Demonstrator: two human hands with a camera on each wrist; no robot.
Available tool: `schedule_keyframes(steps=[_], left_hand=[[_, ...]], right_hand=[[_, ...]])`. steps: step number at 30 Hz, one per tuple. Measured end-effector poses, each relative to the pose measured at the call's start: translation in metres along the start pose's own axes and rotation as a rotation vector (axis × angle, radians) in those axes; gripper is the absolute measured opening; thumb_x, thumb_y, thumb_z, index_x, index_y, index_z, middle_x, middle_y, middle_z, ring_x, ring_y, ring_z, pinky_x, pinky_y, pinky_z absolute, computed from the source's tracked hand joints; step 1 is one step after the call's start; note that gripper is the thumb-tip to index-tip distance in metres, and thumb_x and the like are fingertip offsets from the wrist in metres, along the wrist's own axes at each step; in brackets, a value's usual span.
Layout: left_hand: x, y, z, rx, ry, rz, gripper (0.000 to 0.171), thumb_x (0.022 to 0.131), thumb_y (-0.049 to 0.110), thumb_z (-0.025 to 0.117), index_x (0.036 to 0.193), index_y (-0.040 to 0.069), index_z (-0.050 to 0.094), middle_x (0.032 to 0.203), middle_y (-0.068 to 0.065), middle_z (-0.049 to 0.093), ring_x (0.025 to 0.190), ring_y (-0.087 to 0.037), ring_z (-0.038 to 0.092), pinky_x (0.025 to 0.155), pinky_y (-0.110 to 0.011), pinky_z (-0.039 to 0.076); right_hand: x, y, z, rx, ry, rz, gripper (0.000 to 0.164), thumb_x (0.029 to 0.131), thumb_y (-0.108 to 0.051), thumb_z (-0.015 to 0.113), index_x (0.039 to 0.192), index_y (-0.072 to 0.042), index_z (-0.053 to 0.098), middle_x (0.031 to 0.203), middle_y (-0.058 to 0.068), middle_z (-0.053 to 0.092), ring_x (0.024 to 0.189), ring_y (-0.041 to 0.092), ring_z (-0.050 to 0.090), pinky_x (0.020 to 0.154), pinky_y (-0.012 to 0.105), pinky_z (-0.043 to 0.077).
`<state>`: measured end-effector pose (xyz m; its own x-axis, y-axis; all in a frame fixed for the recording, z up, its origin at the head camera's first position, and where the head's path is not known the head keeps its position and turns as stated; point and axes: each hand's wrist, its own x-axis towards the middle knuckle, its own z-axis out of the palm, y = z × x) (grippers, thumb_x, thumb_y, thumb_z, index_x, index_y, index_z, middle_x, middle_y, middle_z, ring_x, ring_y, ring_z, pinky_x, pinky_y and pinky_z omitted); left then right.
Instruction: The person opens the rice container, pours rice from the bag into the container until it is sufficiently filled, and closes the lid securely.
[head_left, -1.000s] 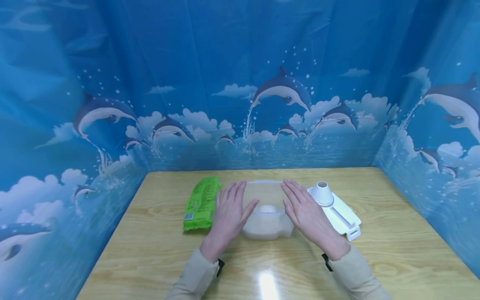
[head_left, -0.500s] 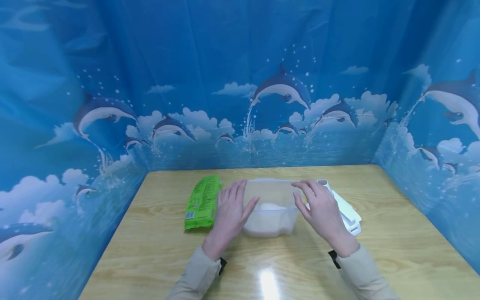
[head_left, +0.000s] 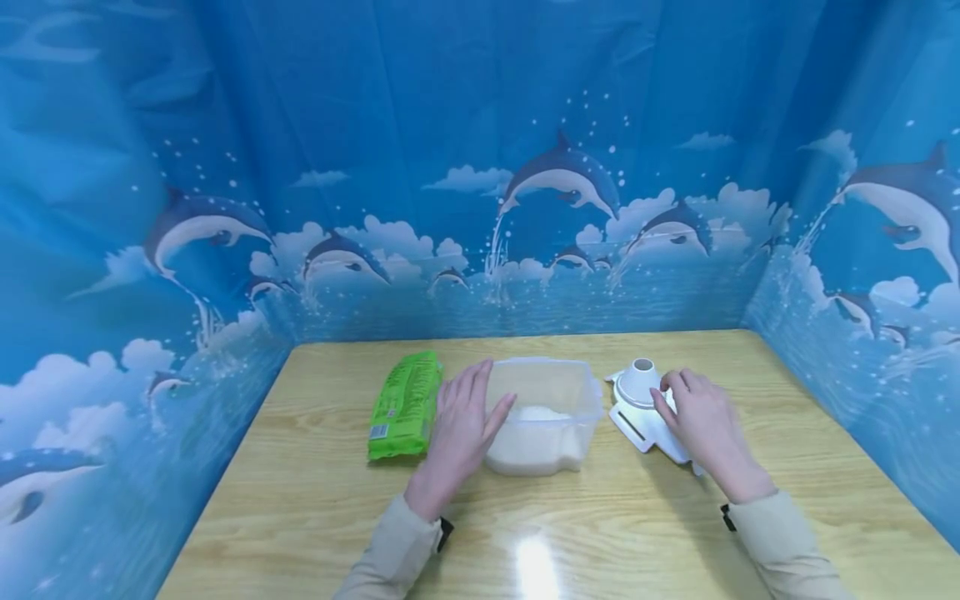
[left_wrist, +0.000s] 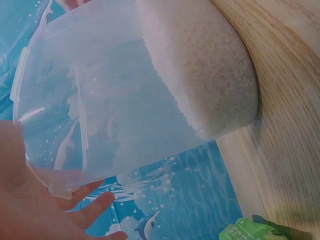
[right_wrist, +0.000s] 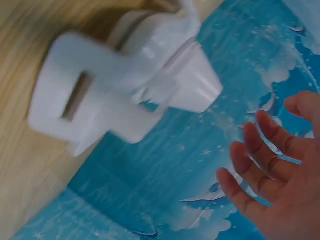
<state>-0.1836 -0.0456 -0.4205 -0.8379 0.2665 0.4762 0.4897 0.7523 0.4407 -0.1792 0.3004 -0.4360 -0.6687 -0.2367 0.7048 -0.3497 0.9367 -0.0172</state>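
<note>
A translucent plastic container point(head_left: 528, 452) stands on the table with white rice point(left_wrist: 205, 65) in its lower part; its top is uncovered. My left hand point(head_left: 459, 429) lies along the left rim, fingers straight and thumb reaching over the opening. In the left wrist view those fingers point(left_wrist: 90, 210) spread beside the upper edge. To the right of the container lies a white plastic piece point(head_left: 651, 425), like a lid, with a cone-shaped spout point(head_left: 639, 385). My right hand point(head_left: 705, 429) hovers at its right side, fingers loosely bent; the right wrist view shows them apart from it, holding nothing.
A green printed packet point(head_left: 405, 407) lies left of the container, close to my left hand. The wooden table point(head_left: 300, 517) is bordered at the back and sides by a blue dolphin-patterned curtain point(head_left: 420, 167).
My right hand has left the container's right rim and moved right to the white plastic piece, which now lies turned at a different angle. My left hand has stayed at the left rim.
</note>
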Motion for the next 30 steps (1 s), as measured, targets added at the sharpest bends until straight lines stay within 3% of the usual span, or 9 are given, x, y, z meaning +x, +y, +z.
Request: schedule_keyframes(steps=[10,16,24,30], left_hand=[[0.000,0.000,0.000,-0.014,-0.007,-0.007,0.069,0.105,0.050,0.044,0.153,0.001,0.037,0.152,-0.020,0.045,0.141,-0.037,0.042,0.120,-0.063,0.023],[0.000,0.000,0.000,-0.014,-0.006,-0.006,0.069,0.105,0.050,0.044,0.153,0.001,0.037,0.153,-0.020,0.045,0.141,-0.037,0.042,0.120,-0.063,0.022],[0.000,-0.001,0.001,-0.016,-0.008,-0.018,0.070,0.104,0.050,0.045,0.153,0.001,0.037,0.151,-0.020,0.046,0.139,-0.039,0.043,0.120,-0.063,0.022],[-0.001,-0.001,0.001,-0.015,-0.003,-0.015,0.069,0.104,0.050,0.045,0.153,0.002,0.037,0.151,-0.021,0.046,0.139,-0.040,0.043,0.119,-0.063,0.023]], right_hand=[[-0.016,0.025,0.009,-0.163,-0.255,0.020,0.033,0.087,-0.022,0.077,0.084,0.004,0.057,0.073,0.018,0.059,0.064,0.037,0.059,0.051,0.050,0.049],[-0.018,0.031,0.017,-0.169,-0.364,0.061,0.032,0.092,-0.024,0.073,0.080,0.001,0.056,0.065,0.015,0.057,0.057,0.035,0.057,0.048,0.049,0.047],[-0.018,0.035,0.020,-0.175,-0.413,0.078,0.030,0.095,-0.025,0.068,0.090,0.004,0.060,0.074,0.019,0.063,0.068,0.039,0.062,0.061,0.054,0.051],[-0.021,0.037,0.023,-0.175,-0.291,0.055,0.029,0.094,-0.023,0.069,0.088,0.004,0.057,0.076,0.020,0.062,0.070,0.040,0.061,0.059,0.053,0.049]])
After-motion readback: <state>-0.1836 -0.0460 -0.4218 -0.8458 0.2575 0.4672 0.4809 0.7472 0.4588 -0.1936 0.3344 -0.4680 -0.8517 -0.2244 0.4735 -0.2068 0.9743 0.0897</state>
